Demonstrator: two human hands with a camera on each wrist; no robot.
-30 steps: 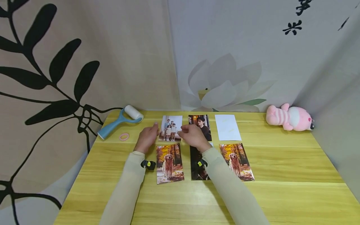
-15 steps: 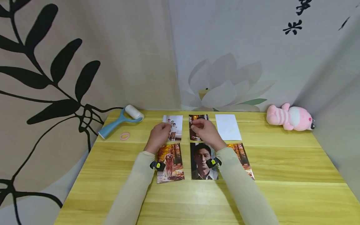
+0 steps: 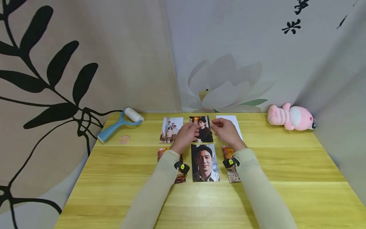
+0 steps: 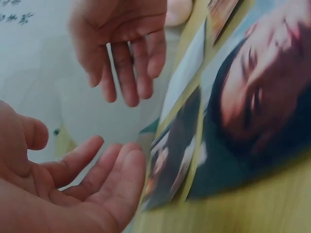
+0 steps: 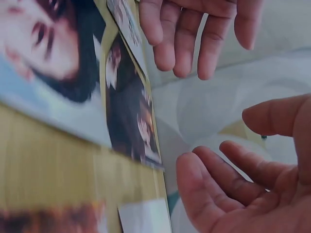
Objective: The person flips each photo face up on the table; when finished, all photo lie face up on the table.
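Note:
My left hand point(image 3: 184, 136) is over the gap between the family photo point(image 3: 168, 128) and the photo of a person in a dark top point(image 3: 205, 133). My right hand point(image 3: 227, 132) hovers across the blank white card point(image 3: 236, 123), its fingertips near that dark photo's right edge. Both wrist views show the palms facing each other, fingers loosely bent and nothing between them. Nearer the front lies a close-up portrait point(image 3: 205, 163). On either side of it, the left dog photo point(image 3: 161, 153) and the right dog photo point(image 3: 227, 152) are partly hidden by my wrists and sleeves.
A blue-handled lint roller point(image 3: 114, 128) lies at the table's back left, with a pink ring point(image 3: 124, 139) beside it. At the back right is a pink plush toy point(image 3: 291, 117). A printed curtain point(image 3: 137, 63) rises behind the wooden table point(image 3: 128, 184).
Both hands have moved rightward, from around the family photo to around the dark-top photo. The family photo and portrait are uncovered; the white card and both dog photos are now partly covered.

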